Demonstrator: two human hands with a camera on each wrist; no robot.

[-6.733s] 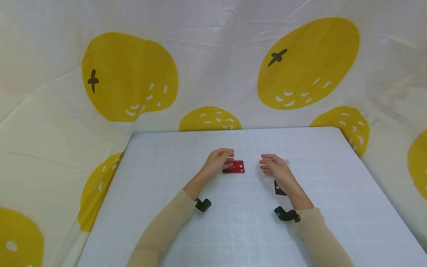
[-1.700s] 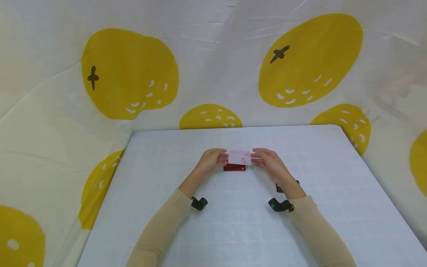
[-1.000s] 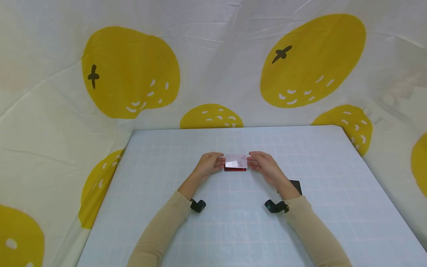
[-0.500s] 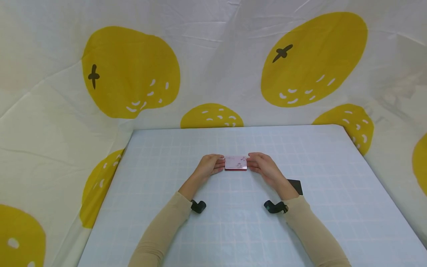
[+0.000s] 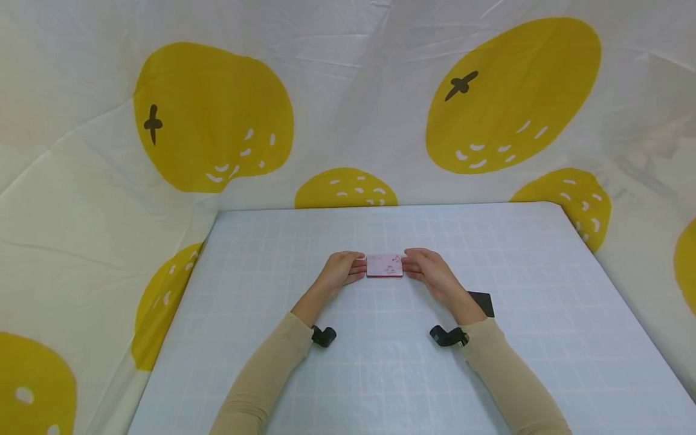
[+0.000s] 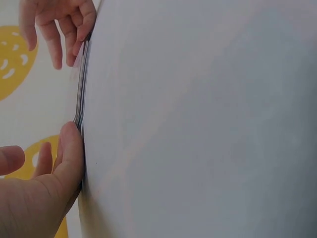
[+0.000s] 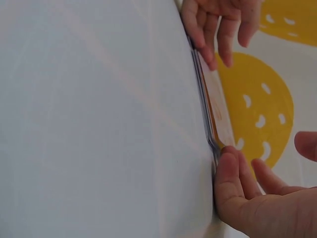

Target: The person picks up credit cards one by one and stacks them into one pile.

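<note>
A pale pink card (image 5: 385,264) with a floral print lies squarely over a red card in the middle of the table; just a thin red strip shows along its near edge. In the wrist views the cards form a thin flat stack (image 6: 81,84) with even edges. My left hand (image 5: 339,270) touches the left short edge with its fingertips, thumb held away. At the opposite short edge, the fingertips of my right hand (image 5: 432,273) rest against the stack, its thumb (image 7: 306,145) also apart from the cards.
A black card (image 5: 483,304) lies to the right, partly hidden by my right forearm. Black wrist cameras (image 5: 324,337) sit at both cuffs. The table (image 5: 375,374) has a pale checked cover, and a white curtain (image 5: 348,109) with yellow fruit prints hangs behind it.
The pink card was carried from the right, held above the red card, then lowered and lined up on it. Both hands came in to its two ends; over the last half second they barely move.
</note>
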